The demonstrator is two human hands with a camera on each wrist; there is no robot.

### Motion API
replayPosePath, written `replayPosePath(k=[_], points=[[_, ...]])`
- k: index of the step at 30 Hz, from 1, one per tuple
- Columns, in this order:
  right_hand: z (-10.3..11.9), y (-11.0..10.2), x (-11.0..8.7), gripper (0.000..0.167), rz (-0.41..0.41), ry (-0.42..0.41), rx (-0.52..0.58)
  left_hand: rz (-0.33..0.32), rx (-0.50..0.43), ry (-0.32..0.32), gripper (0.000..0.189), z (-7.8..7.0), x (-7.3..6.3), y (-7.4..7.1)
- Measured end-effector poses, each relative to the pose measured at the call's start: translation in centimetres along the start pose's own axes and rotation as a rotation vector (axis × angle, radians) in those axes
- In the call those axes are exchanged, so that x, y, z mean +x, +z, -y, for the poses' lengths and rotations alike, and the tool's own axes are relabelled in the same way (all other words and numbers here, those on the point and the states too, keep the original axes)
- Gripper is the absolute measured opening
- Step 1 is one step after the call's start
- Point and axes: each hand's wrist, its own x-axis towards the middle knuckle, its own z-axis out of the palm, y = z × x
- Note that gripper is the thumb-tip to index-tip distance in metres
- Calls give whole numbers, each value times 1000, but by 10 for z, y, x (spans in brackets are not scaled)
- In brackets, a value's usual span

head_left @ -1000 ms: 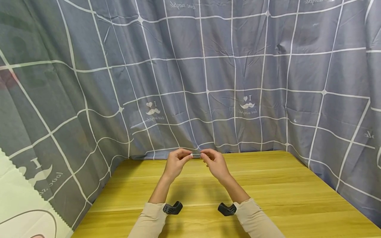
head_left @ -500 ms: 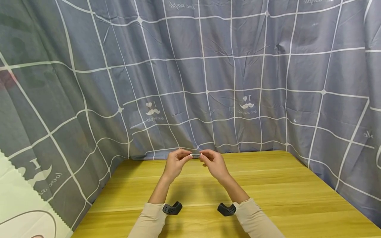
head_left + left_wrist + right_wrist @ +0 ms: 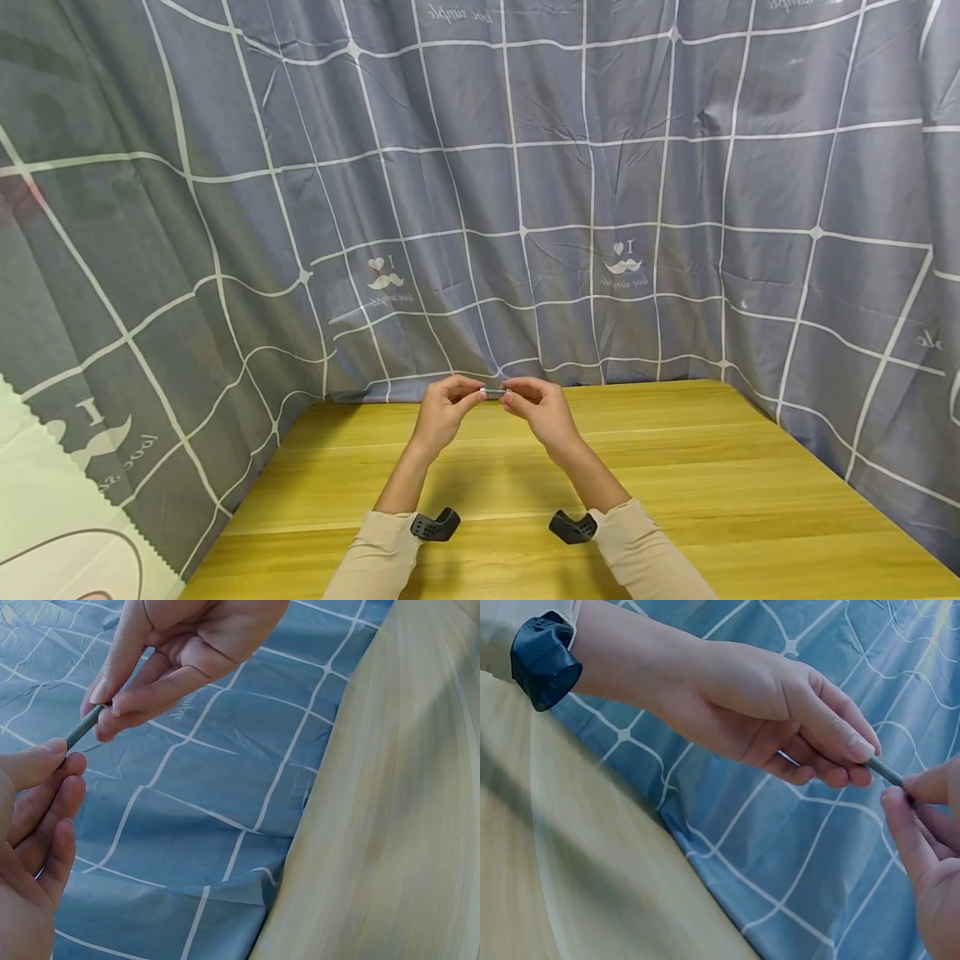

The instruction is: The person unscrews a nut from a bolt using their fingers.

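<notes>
A thin grey threaded rod point(image 3: 493, 391), like a screw, spans the short gap between my two hands above the far part of the table. In the left wrist view its ridged middle point(image 3: 84, 726) shows bare. My left hand point(image 3: 440, 412) pinches one end between thumb and fingertips. At the other end, my right hand point(image 3: 544, 417) grips it with thumb and index finger. The remaining right fingers are loosely bent in the left wrist view. Fingertips cover both ends of the rod, so a head or nut there cannot be made out.
A wooden table point(image 3: 480, 483) lies under my forearms. Grey curtain point(image 3: 555, 192) with white lines hangs behind and along the sides. Black wrist bands point(image 3: 435, 525) sit on both sleeves. A pale cloth point(image 3: 52, 508) hangs at the lower left.
My right thumb and fingertips have shifted slightly at their end of the rod. My left hand stays almost still, and the rod remains between both hands.
</notes>
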Motion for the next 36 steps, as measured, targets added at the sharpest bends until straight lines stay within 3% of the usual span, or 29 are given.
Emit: replayPosePath(k=[4,11,15,19,23,36], points=[[-1,-1,0,29,12,8,6,-3,11,-1,9,0,-1,-1],[-1,0,0,20,-9,11,43,-3,28,0,10,-1,-1,-1],[-1,-1,0,24,6,-11,27,0,26,-4,10,-1,-1,-1],[1,0,0,28,-1,17,43,0,39,-10,11,-2,-1,-1],[1,2,0,22,-31,33,61,1,43,-6,11,-3,0,-1],[2,1,1,23,-15,12,7,2,54,-3,11,-5,-1,-2]])
